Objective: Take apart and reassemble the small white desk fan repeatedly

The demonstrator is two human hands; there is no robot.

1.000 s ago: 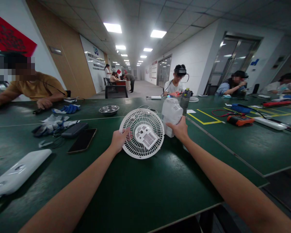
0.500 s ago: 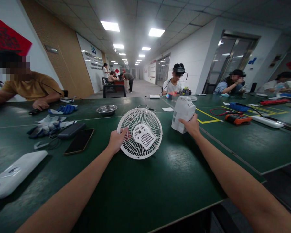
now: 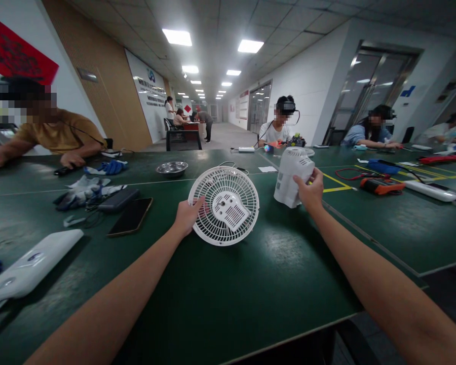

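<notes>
Fan head (image 3: 231, 208): white, round, nearly upright, back showing
Plastic housing (image 3: 287, 172): white, vented, right of fan head, apart

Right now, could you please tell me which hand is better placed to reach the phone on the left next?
Probably the left hand: it is nearer the phone, though it holds the fan grille. The right hand is farther off, on the grille's other side, holding the white housing.
</notes>
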